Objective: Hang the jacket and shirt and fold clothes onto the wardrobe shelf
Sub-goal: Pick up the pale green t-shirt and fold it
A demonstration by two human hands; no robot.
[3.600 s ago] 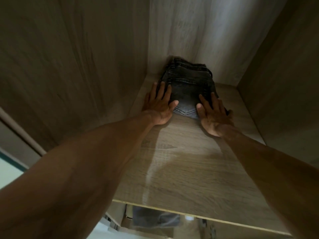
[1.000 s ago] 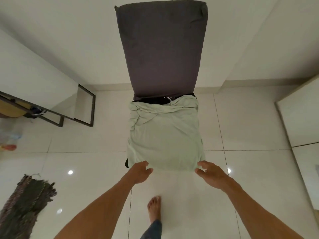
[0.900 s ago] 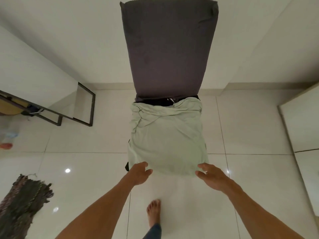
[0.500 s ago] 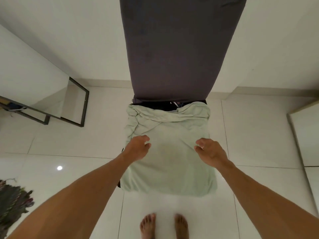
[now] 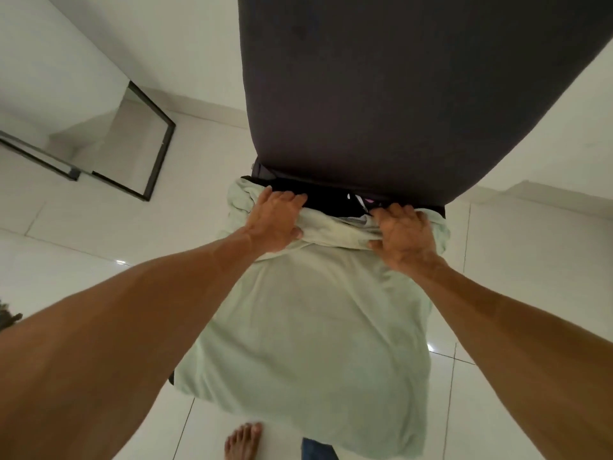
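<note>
Reaching to the rear of the chair [image 5: 381, 94] seat and taking hold of the pale green garment [image 5: 315, 327] by its bunched far edge.

Half a second ago hovering over mid-seat, fingers loosely curled; now up at the foot of the chair's back, left hand [image 5: 277, 224] and right hand [image 5: 403, 235] each clenched round the rumpled fabric, one toward either side of the seat. Still lies draped over the whole seat, near hem hanging past the chair's front edge, and fronts a dark garment [image 5: 328, 197] wedged against the chair's back. Looks like the start of lifting this piece off the chair for folding or hanging; not yet raised, and impossible to tell whether shirt or other top. Calls for a clean lift, without dragging the dark garment along.
</note>
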